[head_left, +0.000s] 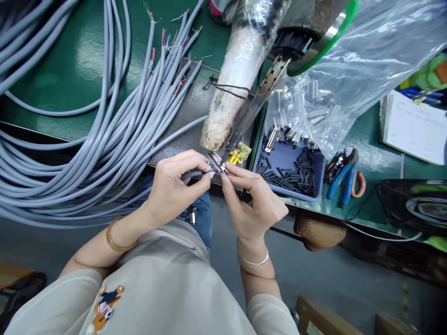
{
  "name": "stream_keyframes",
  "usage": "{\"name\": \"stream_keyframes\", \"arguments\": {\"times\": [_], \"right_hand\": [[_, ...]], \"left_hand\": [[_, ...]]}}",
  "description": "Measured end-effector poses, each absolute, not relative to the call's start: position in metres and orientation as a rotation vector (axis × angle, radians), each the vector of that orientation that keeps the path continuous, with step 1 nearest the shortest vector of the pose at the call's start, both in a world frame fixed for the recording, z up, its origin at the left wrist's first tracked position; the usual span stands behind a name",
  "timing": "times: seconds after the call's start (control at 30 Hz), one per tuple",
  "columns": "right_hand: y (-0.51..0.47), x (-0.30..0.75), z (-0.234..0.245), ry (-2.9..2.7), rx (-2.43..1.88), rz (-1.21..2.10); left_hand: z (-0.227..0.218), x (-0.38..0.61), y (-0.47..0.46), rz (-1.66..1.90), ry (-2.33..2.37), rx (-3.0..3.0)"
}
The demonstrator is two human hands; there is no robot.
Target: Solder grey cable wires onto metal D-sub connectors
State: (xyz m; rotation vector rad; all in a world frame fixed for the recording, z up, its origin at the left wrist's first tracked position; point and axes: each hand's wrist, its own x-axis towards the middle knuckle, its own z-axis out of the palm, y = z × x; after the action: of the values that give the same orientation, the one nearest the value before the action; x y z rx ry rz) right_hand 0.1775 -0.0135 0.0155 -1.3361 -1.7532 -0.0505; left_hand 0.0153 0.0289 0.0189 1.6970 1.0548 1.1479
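My left hand (173, 184) is closed around the end of a grey cable (191, 175), whose stripped coloured wires (210, 164) stick out past my fingertips. My right hand (252, 202) pinches a small metal connector part (222, 168) right against those wires. Both hands meet just in front of the bench edge, below a metal strip of terminals (256, 103) that feeds down from a machine. A gold bangle sits on my left wrist and a silver one on my right.
A big bundle of grey cables (91, 139) covers the green bench on the left. A blue tray (291, 170) of small black sleeves sits right of my hands, under a clear plastic bag (352, 65) of metal parts. Blue-handled pliers (344, 179) lie further right.
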Motion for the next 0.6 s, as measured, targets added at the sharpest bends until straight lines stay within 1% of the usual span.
{"name": "stream_keyframes", "arguments": {"times": [0.23, 0.6], "right_hand": [[-0.016, 0.177, 0.015, -1.759, -1.342, -0.04], [-0.027, 0.181, 0.007, -1.774, -1.335, -0.123]], "left_hand": [[0.016, 0.014, 0.027, 1.166, 1.045, 1.735], [0.004, 0.017, 0.011, 1.237, 1.04, 1.659]]}}
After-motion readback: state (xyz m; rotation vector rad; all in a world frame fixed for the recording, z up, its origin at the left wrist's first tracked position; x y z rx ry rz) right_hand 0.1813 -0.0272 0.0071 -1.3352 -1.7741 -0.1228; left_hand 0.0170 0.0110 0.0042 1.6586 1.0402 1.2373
